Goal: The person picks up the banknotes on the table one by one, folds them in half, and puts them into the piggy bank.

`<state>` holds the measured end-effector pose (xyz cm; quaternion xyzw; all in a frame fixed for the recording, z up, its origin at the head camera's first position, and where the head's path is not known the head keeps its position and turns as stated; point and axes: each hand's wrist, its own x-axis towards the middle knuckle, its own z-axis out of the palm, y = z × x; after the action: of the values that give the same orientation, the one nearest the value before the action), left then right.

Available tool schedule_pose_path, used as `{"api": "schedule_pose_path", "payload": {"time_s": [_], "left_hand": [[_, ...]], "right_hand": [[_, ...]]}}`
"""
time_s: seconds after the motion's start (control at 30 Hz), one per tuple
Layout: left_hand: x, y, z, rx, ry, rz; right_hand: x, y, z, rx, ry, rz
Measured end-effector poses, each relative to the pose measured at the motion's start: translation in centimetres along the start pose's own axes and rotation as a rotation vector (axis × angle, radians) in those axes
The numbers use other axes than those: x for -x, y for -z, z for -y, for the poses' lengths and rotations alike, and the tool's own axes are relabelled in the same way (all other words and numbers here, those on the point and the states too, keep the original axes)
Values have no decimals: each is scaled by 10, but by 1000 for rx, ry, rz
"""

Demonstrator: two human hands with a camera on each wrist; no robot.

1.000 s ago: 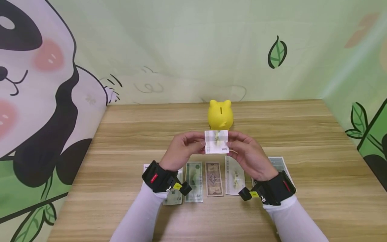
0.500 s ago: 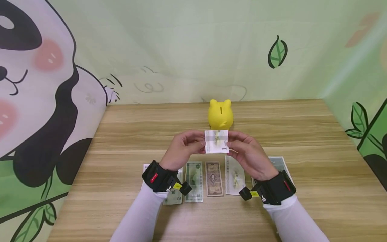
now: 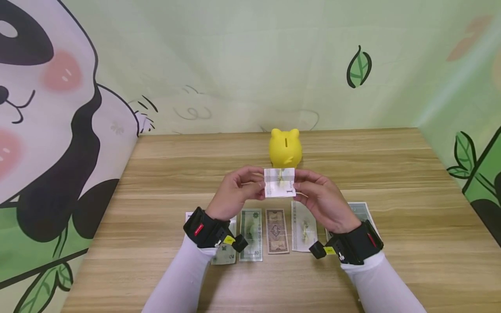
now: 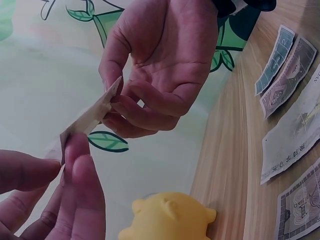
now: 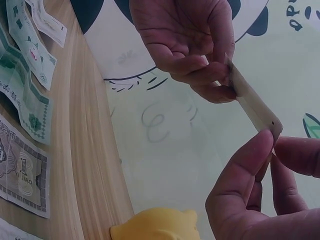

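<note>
A folded white banknote (image 3: 279, 183) marked with a 1 is held up above the table between both hands. My left hand (image 3: 237, 194) pinches its left edge between thumb and fingers. At the right edge, my right hand (image 3: 324, 200) pinches it the same way. Both wrist views show the folded note (image 4: 90, 114) nearly edge-on, with thumb and fingertips on each end. Just behind it stands a yellow piggy bank (image 3: 285, 148), slot facing up. Its lower front is partly covered by the note in the head view.
Several banknotes lie in a row on the wooden table (image 3: 156, 174): a green note (image 3: 251, 234), a brown note (image 3: 277, 231), a white note (image 3: 304, 228) and a grey-blue note (image 3: 362, 212), among others partly under the wrists. A printed cloth backdrop (image 3: 235, 65) rises behind the table.
The hands and the folded banknote have shifted very slightly left and up. Both hands keep their pinch on it; the piggy bank and the row of notes stay put.
</note>
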<state>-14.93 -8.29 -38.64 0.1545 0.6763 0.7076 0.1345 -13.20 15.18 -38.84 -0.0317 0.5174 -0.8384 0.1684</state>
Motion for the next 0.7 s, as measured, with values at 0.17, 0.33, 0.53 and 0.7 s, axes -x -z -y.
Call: {"api": "schedule_pose_path", "payload": {"time_s": [0.17,0.33,0.53,0.7], "left_hand": [[0,1,1,17,7,3],[0,0,3,31,-14,5],[0,0,4,32,-38,13],[1,0,2,-3,-17,10]], "right_hand": [[0,0,0,-6,8,7],[0,0,-2,-18,15,9],[0,1,-3,-18,33,26],[0,1,-4,-11,36,32]]}}
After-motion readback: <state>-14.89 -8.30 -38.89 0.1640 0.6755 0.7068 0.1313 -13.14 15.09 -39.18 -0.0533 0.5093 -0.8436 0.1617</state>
